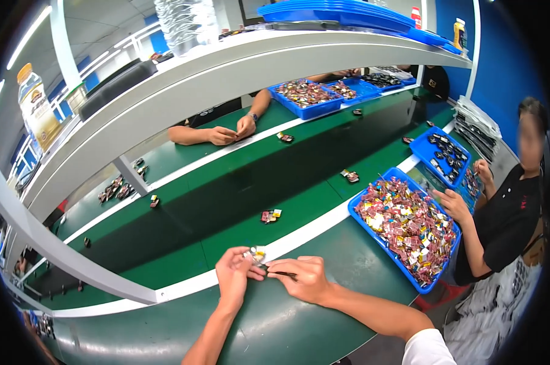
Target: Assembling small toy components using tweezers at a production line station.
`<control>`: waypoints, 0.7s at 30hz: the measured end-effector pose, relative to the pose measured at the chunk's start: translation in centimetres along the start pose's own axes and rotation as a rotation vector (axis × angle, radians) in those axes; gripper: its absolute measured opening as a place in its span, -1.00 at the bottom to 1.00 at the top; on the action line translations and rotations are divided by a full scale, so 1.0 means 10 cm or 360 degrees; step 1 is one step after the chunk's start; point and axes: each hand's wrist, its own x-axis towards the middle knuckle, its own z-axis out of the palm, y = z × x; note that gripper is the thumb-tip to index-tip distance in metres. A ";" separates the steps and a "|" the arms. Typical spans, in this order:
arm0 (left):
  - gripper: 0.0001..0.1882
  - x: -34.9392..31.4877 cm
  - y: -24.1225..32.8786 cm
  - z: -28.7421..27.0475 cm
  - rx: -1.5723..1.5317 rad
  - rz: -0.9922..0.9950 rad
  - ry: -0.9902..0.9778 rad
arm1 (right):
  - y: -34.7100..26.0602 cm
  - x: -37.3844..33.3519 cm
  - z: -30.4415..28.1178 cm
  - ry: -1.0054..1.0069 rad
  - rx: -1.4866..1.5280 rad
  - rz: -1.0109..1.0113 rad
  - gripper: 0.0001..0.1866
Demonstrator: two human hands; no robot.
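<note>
My left hand [231,277], its fingers closed, pinches a small part with white, yellow and silvery bits [257,253] near the white rail of the green bench. Close by its fingertips, my right hand [306,280] grips a thin dark piece [282,274], its tip pointing at the part. Whether that piece is a tool or a component I cannot tell. Just beyond my hands, a small red, yellow and black part [270,216] lies on the green line. To the right of my right hand stands a blue tray [422,289] heaped with small red, white and yellow pieces.
Overhead, a grey shelf [238,67] crosses the view, its curved post [62,258] at left. Across the line, another person's hands [232,132] work. At right sits a co-worker [500,219] beside a blue tray of black parts [413,146]. More parts dot the green line.
</note>
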 end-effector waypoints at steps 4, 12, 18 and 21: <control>-0.81 0.27 0.18 -0.37 0.0102 0.0051 0.0298 | -0.03 0.04 -0.02 -0.0024 0.0007 0.0104 -0.87; -0.78 0.75 0.25 -1.43 0.1046 0.0064 0.0749 | -0.04 0.03 -0.03 -0.0031 0.0075 0.0245 -0.87; -0.76 0.70 0.40 -1.06 0.2060 0.0442 0.1153 | 0.03 0.00 -0.07 -0.0054 -0.0009 0.0365 -0.87; -0.81 0.89 0.30 -0.92 0.1573 0.0721 0.0413 | -0.04 0.03 -0.03 -0.0074 0.0015 0.0373 -0.87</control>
